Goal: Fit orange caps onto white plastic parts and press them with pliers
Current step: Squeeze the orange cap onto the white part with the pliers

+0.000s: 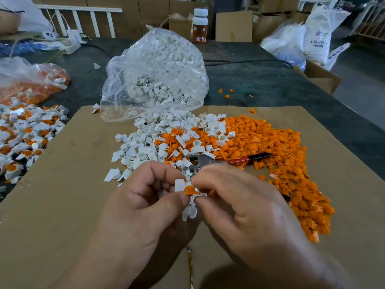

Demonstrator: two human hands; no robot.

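Left hand (145,197) and right hand (241,207) are together low in the view, fingertips meeting over the cardboard sheet (62,205) on the bench (270,80). Left thumb and forefinger are curled and pinch a white part (180,185); its flat tab points up and away from the camera. Right thumb and forefinger pinch the orange cap (190,190), which sits against the white part with its rounded face towards the camera. More white plastic shows below the thumbs; cannot tell whether it is the same piece.

Pliers (210,161) lie untouched just beyond the hands, on the mixed heap. Long axis runs left to right: metal head left, nearest the knuckles; red-and-black handles right.

Loose white parts (141,149) spread left of centre, loose orange caps (270,147) to the right. An open clear bag (156,69) of white parts stands behind. Capped pieces (23,132) are piled at the far left.
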